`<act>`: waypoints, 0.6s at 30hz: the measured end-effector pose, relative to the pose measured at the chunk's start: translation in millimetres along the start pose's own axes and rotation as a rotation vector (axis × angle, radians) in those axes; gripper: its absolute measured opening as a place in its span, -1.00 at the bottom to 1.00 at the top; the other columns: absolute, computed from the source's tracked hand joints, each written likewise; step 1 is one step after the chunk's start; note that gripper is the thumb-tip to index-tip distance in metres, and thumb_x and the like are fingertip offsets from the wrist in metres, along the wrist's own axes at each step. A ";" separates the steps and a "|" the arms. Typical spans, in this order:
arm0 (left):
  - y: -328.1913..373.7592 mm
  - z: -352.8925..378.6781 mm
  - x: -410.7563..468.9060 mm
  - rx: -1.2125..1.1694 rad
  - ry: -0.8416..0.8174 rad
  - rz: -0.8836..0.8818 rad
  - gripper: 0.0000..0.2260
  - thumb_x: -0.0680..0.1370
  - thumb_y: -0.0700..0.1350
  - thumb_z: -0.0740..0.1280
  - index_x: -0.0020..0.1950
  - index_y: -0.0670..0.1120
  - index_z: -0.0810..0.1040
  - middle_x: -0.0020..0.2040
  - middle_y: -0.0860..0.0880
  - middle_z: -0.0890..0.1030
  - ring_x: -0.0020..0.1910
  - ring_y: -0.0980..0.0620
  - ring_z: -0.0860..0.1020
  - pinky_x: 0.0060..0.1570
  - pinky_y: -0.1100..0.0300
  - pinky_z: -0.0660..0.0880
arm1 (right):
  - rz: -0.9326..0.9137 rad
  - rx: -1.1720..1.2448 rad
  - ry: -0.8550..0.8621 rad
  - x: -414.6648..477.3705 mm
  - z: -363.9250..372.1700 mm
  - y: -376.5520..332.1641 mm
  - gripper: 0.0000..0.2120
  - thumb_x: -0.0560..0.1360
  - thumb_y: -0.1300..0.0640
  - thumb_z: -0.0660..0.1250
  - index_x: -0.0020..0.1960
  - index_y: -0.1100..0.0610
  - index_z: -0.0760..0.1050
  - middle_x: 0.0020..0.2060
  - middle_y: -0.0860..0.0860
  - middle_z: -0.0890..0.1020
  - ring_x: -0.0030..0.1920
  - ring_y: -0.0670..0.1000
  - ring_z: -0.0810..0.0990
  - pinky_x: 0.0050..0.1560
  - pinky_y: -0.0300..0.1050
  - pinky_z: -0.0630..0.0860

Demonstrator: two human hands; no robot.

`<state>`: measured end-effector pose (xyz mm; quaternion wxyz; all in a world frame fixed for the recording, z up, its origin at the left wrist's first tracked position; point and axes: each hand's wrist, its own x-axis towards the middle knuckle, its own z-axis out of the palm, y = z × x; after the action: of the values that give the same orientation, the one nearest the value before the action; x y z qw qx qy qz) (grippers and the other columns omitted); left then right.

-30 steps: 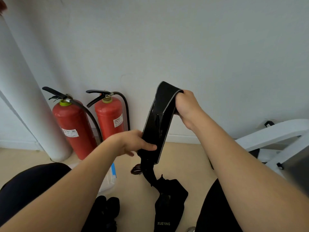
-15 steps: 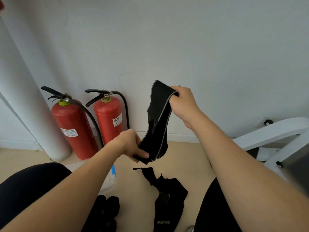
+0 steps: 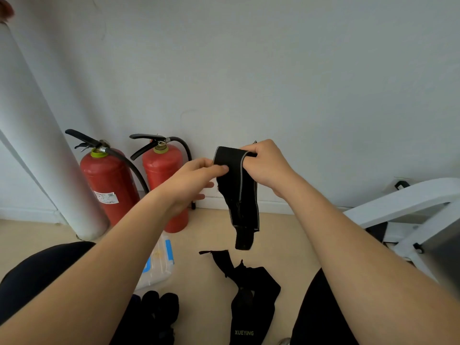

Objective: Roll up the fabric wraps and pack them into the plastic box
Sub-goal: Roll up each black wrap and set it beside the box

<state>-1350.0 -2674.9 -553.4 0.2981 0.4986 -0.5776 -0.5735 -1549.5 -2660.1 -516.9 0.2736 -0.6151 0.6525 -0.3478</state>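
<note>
1. I am watching the right hand (image 3: 266,165) gripping the top fold of a black fabric wrap (image 3: 239,192). Its fingers are curled round the fold, and it is raised in the air above and to the right of the plastic box (image 3: 159,270).
2. The left hand (image 3: 194,180) is pinching the wrap's upper left edge under the thumb, just beside the right hand. The lower fingers are sticking out loosely.
3. The wrap is hanging doubled over, its grey-edged tails dangling clear of the floor, up and right of the box.
4. A second black wrap (image 3: 251,287), printed XUEYING, is lying loose on the floor to the right of the box, apart from it.
5. Dark rolled bundles (image 3: 159,307) are sitting on the near side of the box. I cannot tell whether they are touching it.
6. The box, clear with blue latches, is resting on the floor, partly hidden behind the left forearm.
7. Two red fire extinguishers (image 3: 161,170) are standing beyond the box, against the wall.
</note>
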 end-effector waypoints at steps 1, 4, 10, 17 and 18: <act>-0.1 -0.5 -0.9 0.013 0.004 0.001 -0.66 0.62 0.14 0.48 0.26 -0.06 0.66 0.22 -0.01 0.73 0.26 -0.06 0.65 0.32 -0.12 0.54 | -0.010 -0.002 -0.002 -0.1 0.6 0.1 -0.64 0.58 0.27 0.30 -0.19 -0.10 0.73 -0.25 -0.01 0.66 -0.17 0.05 0.60 -0.16 -0.15 0.51; 2.5 -3.1 -3.6 -0.025 0.036 0.014 -0.70 0.64 0.02 0.50 0.14 -0.22 0.64 0.04 -0.11 0.78 0.13 -0.16 0.72 0.27 -0.10 0.60 | -0.008 -0.010 -0.009 -0.4 0.0 1.2 -0.68 0.60 0.27 0.32 -0.10 -0.05 0.78 -0.10 0.07 0.71 -0.02 0.11 0.68 -0.06 -0.10 0.57; 3.8 -10.6 -3.1 0.146 0.269 0.147 -0.69 0.66 0.08 0.46 0.00 -0.18 0.65 -0.13 -0.10 0.68 -0.16 0.01 0.63 -0.07 0.05 0.60 | 0.056 -0.072 -0.117 -2.0 -5.6 2.0 -0.58 0.55 0.31 0.28 0.26 0.02 0.75 0.07 -0.11 0.72 0.19 -0.02 0.66 0.33 -0.04 0.60; 6.5 -21.0 2.2 -0.163 0.238 0.108 -0.83 0.58 -0.04 0.57 0.14 -0.01 0.72 0.13 -0.12 0.69 0.00 -0.03 0.71 -0.02 0.05 0.66 | 0.101 -0.040 -0.094 1.6 -7.8 4.2 -0.53 0.71 0.28 0.06 0.49 0.13 0.58 0.37 -0.02 0.61 0.40 0.00 0.51 0.38 -0.12 0.38; 8.7 -20.3 0.6 -0.243 0.146 0.090 -0.93 0.60 -0.10 0.54 0.06 -0.05 0.78 0.08 -0.15 0.71 -0.05 -0.02 0.73 -0.09 0.08 0.67 | 0.079 -0.016 -0.076 0.6 -7.4 3.3 -0.50 0.72 0.32 0.04 0.54 0.09 0.55 0.50 -0.03 0.55 0.51 -0.01 0.45 0.44 -0.15 0.35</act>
<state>-1333.6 -2684.3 -541.9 0.4229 0.4730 -0.5024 -0.5873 -1557.4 -2659.8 -515.0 0.3069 -0.6037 0.6683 -0.3079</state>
